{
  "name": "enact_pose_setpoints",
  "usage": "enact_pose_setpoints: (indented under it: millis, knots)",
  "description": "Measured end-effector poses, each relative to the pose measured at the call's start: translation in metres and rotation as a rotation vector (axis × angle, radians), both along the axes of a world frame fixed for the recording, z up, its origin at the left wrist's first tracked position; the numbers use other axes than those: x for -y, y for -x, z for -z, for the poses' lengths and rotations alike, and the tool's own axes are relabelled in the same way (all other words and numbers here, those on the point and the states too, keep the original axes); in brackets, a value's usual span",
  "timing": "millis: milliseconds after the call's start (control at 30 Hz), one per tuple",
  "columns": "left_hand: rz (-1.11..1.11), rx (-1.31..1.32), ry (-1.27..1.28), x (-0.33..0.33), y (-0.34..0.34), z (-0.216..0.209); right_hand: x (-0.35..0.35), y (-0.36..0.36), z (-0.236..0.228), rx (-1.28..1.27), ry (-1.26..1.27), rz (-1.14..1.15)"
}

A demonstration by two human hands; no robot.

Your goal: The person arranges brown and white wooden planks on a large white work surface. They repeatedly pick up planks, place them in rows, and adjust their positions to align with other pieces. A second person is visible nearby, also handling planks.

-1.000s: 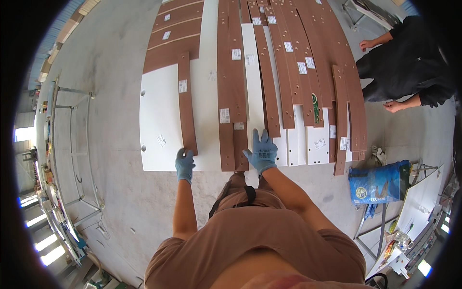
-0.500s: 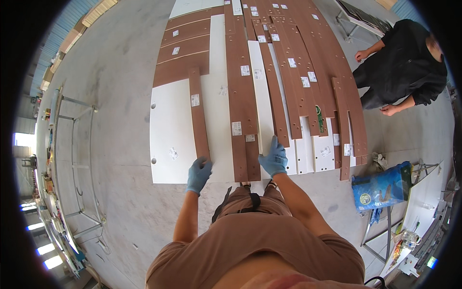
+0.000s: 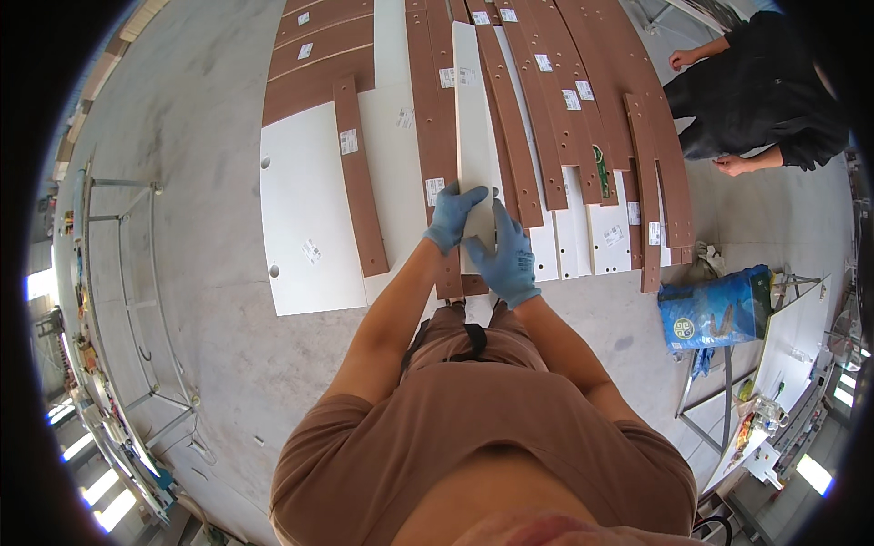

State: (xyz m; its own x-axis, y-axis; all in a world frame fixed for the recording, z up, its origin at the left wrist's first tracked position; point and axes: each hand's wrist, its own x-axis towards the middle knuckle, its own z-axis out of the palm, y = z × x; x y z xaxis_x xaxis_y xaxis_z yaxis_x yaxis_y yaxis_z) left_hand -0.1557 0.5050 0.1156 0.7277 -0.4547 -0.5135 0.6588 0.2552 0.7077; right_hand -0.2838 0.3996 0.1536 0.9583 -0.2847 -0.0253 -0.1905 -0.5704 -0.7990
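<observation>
Both hands wear blue gloves and grip the near end of a long narrow white board (image 3: 472, 109). My left hand (image 3: 452, 216) wraps its left edge, with the thumb lying across the top. On the opposite edge, my right hand (image 3: 505, 259) is closed round the board near its end. The board lies lengthwise over a stack of brown drilled panels, partly covering a long brown panel (image 3: 428, 109) on its left. To its right lies another narrow brown board (image 3: 510, 136). A short brown strip (image 3: 360, 173) rests on a large white panel (image 3: 309, 200) to the left.
Labelled brown panels (image 3: 583, 82) cover the stack's right half, with a green tape roll (image 3: 602, 171) on them. A person in black (image 3: 756, 100) stands at the right. A blue bag (image 3: 715, 309) sits on a metal frame nearby. A metal rack (image 3: 137, 291) stands at the left.
My left hand has left the brown strip's end and now holds the white board. The board has shifted left over the brown panel, and my right hand has moved with it.
</observation>
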Motion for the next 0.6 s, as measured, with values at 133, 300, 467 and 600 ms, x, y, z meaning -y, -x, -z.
enact_pose_setpoints:
  millis: [133,300,467,600]
  knots:
    - [-0.030,0.039,0.040,-0.022,0.018,-0.012,0.026,-0.004,0.028,0.205,-0.340,0.114]
    - [-0.072,0.184,-0.041,-0.046,0.034,-0.023,0.025,-0.015,0.042,0.147,-0.380,0.126]
    - [-0.068,0.231,-0.174,-0.064,0.040,-0.027,-0.003,-0.024,0.027,0.022,-0.499,0.010]
    - [-0.096,0.240,-0.179,-0.065,0.037,-0.024,-0.015,-0.027,0.013,0.051,-0.431,-0.060]
